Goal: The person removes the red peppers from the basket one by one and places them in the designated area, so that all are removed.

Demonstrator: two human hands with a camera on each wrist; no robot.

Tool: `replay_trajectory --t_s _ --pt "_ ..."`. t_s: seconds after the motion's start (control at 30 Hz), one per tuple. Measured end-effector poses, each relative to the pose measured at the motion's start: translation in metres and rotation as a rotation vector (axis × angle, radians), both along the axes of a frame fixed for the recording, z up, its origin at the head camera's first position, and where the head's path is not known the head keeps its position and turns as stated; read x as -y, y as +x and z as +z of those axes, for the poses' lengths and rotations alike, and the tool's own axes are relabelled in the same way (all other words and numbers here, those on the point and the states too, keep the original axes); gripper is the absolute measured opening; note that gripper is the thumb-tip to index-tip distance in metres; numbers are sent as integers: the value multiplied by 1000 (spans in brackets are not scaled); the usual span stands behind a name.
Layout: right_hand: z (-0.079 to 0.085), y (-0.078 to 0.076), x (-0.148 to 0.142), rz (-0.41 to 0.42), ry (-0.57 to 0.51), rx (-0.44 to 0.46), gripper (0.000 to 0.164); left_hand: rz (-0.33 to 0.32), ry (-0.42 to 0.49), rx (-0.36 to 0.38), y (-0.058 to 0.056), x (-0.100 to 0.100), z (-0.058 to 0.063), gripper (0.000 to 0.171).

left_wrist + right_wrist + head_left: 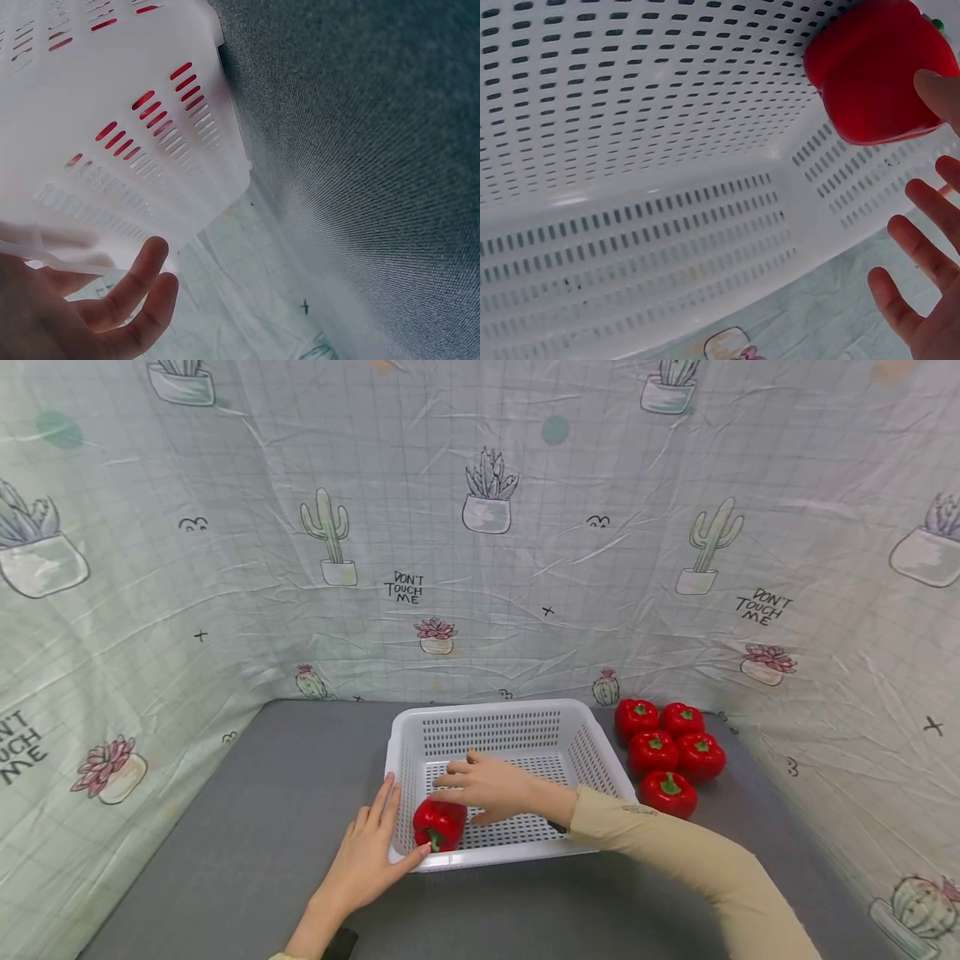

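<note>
One red bell pepper with a green stem lies in the front left corner of a white perforated plastic basket. Over the basket's inside is my right hand, its fingers loosely spread. In the right wrist view the thumb overlaps the pepper, while the other fingers stand apart from it. My left hand rests at the basket's front left corner, fingers along the left rim and thumb on the front rim. From the left wrist, red shows through slots in the basket wall, beside the left hand.
Several red bell peppers stand grouped on the grey table, just right of the basket. A hanging cloth printed with cacti encloses the table at the back and both sides.
</note>
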State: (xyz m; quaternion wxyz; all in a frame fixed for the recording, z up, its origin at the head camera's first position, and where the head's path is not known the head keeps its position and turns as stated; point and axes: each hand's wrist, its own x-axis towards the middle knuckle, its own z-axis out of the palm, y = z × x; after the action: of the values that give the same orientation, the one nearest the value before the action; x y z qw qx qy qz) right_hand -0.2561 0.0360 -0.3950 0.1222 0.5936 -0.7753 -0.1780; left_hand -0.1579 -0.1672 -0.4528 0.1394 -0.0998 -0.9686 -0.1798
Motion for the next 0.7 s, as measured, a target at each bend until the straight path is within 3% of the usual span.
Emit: replay_trajectory --t_s 0.27,0.7 --pt "-6 1 13 34 54 -37 80 1 -4 -15 1 3 1 92" --pt "-15 3 15 57 47 -30 78 -13 22 6 1 1 1 92"
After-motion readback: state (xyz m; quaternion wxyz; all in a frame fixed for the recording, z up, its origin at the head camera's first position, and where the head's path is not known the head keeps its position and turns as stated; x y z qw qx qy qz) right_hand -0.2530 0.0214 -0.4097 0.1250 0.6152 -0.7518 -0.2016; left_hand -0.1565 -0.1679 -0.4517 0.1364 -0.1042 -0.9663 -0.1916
